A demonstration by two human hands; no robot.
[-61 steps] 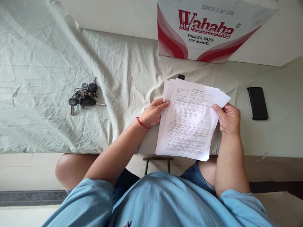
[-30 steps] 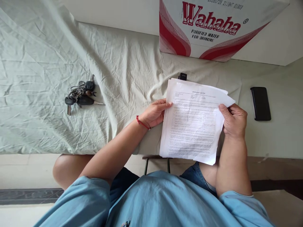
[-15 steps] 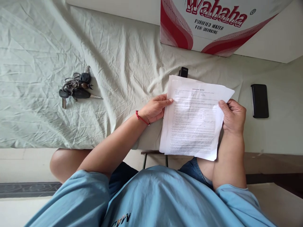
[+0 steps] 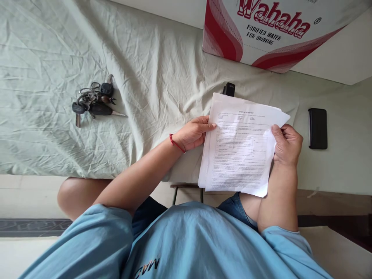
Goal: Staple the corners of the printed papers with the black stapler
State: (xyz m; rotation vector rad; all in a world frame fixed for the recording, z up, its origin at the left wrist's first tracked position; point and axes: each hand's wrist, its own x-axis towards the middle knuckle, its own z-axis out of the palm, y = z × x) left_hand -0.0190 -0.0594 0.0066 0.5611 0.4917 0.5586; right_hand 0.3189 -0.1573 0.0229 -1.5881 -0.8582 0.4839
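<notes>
I hold a stack of printed white paper sheets (image 4: pixel 241 147) upright over the near edge of a bed covered with a pale green sheet (image 4: pixel 145 77). My left hand (image 4: pixel 193 132), a red string on its wrist, grips the stack's left edge with the thumb on the front. On the right edge, my right hand (image 4: pixel 286 144) pinches the stack, thumb on the printed side. The sheets lie nearly flush, with a slight offset at the top right corner. A small black object (image 4: pixel 229 89) pokes out from behind the top of the stack.
A bunch of keys (image 4: pixel 94 104) lies on the sheet to the left. A black phone (image 4: pixel 317 128) rests to the right. A red and white water carton (image 4: pixel 270 31) stands at the back. My knees and a stool frame (image 4: pixel 186 192) sit below the bed edge.
The fanned-out sheets have been squared into a tighter stack between both hands. The view has tilted, so everything sits a little higher in the picture.
</notes>
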